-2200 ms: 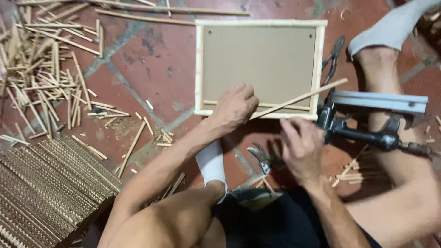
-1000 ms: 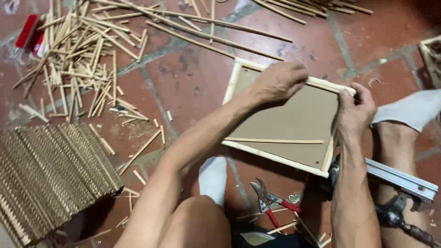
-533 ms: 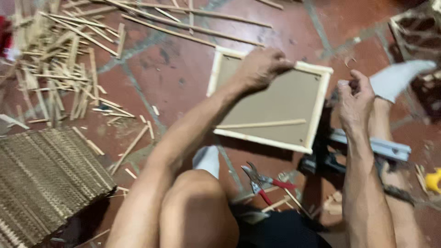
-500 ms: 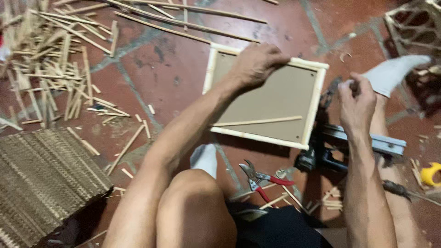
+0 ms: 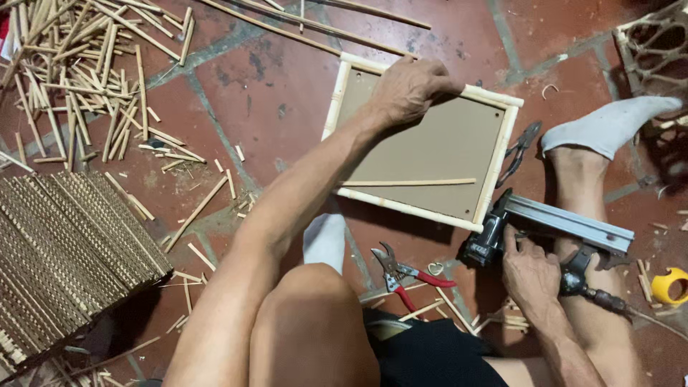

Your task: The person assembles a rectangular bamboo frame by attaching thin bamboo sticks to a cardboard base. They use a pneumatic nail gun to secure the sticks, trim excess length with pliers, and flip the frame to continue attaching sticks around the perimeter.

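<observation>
Bamboo-edged frame (image 5: pixel 430 147) lies flat on the tiled floor (image 5: pixel 272 93), pinned at its top rail by the left hand (image 5: pixel 410 87), fingers pressed down; the right hand (image 5: pixel 530 271) wraps the nail gun (image 5: pixel 552 228) just beside its corner.

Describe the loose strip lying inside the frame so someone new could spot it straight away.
Start at the bamboo-edged frame on the red tile floor, its top rail pressed by the left hand. On its brown backing board, near the lower rail, lies one thin pale bamboo strip. Unlike the scattered sticks on the floor to the left, it alone lies inside the frame, roughly parallel to the lower rail.
</observation>
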A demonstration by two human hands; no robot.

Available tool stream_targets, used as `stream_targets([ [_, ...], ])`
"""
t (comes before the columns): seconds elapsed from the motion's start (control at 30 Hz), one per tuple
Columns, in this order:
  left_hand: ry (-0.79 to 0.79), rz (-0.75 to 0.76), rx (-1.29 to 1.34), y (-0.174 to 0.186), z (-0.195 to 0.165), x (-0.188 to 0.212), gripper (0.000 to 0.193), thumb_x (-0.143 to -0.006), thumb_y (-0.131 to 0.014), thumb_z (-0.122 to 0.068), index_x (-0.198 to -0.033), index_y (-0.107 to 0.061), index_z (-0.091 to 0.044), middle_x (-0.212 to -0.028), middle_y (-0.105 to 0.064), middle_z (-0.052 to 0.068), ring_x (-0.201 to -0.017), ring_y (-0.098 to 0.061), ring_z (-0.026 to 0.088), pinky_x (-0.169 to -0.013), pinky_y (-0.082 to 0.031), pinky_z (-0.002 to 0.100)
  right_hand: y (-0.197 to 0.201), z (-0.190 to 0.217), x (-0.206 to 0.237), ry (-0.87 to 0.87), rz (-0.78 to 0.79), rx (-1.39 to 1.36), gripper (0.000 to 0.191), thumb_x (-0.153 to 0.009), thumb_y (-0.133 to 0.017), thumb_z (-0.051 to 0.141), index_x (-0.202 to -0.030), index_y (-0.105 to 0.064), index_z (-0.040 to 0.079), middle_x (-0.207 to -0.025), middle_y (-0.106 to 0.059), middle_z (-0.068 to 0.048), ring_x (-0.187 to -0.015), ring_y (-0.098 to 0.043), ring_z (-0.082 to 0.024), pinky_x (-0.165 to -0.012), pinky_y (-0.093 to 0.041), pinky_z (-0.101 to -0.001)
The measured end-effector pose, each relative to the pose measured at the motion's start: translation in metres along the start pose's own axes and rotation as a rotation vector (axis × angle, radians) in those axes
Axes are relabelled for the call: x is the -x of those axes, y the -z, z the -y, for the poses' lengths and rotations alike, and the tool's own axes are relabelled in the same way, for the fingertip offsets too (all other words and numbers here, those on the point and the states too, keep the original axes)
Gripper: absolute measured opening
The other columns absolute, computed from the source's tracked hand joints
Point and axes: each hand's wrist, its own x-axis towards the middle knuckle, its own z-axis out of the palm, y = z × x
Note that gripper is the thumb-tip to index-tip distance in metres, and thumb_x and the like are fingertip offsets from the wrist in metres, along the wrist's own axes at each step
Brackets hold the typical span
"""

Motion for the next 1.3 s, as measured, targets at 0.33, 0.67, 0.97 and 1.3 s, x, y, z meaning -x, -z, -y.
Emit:
stream_targets([
  [0.33,-0.147,0.044,-0.188,-0.008,0.001,0.003,0.039,-0.099,-0.055,-0.019,-0.128,-0.072,-0.039,-0.104,-0.066,0.006,-0.102,-0.061,0.026,-0.086,-0.043,0.041,0.093,-0.041,-0.002,-0.257,0.014,-0.218,0.07,-0.075,-0.084,0.029,-0.137,-0.057,0.009,-0.079,-0.074,-0.018,-0.066,-0.072,-0.033,-0.06,-0.059,-0.0467],
  [0.67,-0.152,0.057,-0.214,-0.004,-0.003,0.001,0.039,-0.099,-0.057,-0.019,-0.13,-0.072,-0.037,-0.103,-0.064,0.006,-0.102,-0.06,0.025,-0.085,-0.043,0.041,0.135,-0.025,-0.06,0.113,-0.513,-0.369,0.058,-0.07,-0.085,0.009,-0.123,-0.061,0.004,-0.083,-0.072,-0.014,-0.076,-0.072,-0.03,-0.066,-0.056,-0.0427],
  [0.97,-0.16,0.038,-0.244,-0.01,0.003,0.001,0.04,-0.1,-0.056,-0.019,-0.131,-0.072,-0.038,-0.103,-0.064,0.005,-0.101,-0.059,0.023,-0.087,-0.044,0.04,0.138,-0.019,-0.065,0.069,-0.427,-0.37,0.06,-0.07,-0.085,0.013,-0.124,-0.061,0.001,-0.081,-0.072,-0.016,-0.072,-0.072,-0.031,-0.064,-0.056,-0.0437],
  [1.3,-0.144,0.037,-0.208,-0.01,0.001,0.0,0.036,-0.097,-0.057,-0.022,-0.126,-0.073,-0.037,-0.1,-0.065,0.002,-0.101,-0.06,0.022,-0.084,-0.044,0.041,0.144,-0.015,-0.064,0.069,-0.384,-0.391,0.047,-0.08,-0.081,0.015,-0.119,-0.059,-0.001,-0.076,-0.07,-0.017,-0.066,-0.071,-0.031,-0.059,-0.055,-0.0443],
])
